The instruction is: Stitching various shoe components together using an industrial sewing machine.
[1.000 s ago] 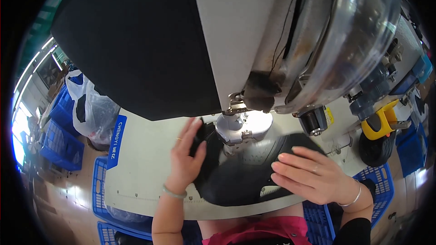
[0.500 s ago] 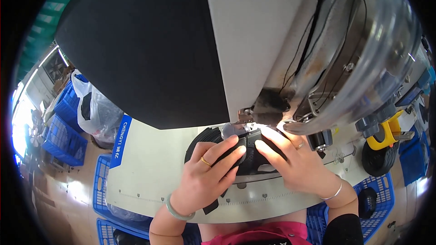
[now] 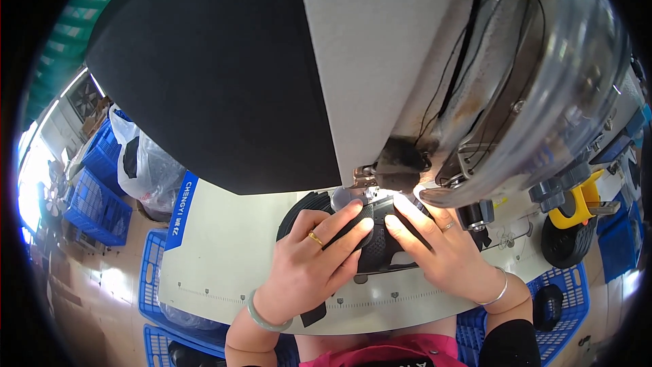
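Observation:
A black shoe-upper-like piece [image 3: 380, 248] with a mesh texture lies on the sewing machine's pale bed, under the needle area [image 3: 370, 192]. My left hand [image 3: 312, 251], with a ring and a pale green bangle, holds its left part; the fingers point toward the needle and the thumb sits nearer me. On the right side, my right hand [image 3: 451, 251], wearing a ring and a silver bangle, has thumb and index finger on the piece close to the lit presser foot. The undersides of both hands are hidden. More black layered material [image 3: 299, 217] shows beside my left fingers.
The machine head [image 3: 380, 61] looms over the work, with a clear curved guard [image 3: 543, 115] to its right. A yellow tape dispenser [image 3: 577, 200] and black round item [image 3: 567, 248] stand right. Blue crates [image 3: 153, 272] sit below the table edge; a plastic bag [image 3: 153, 170] is at left.
The black piece has turned and shifted slightly under the needle. My left fingers moved a little to the right, and my right hand moved slightly with the piece.

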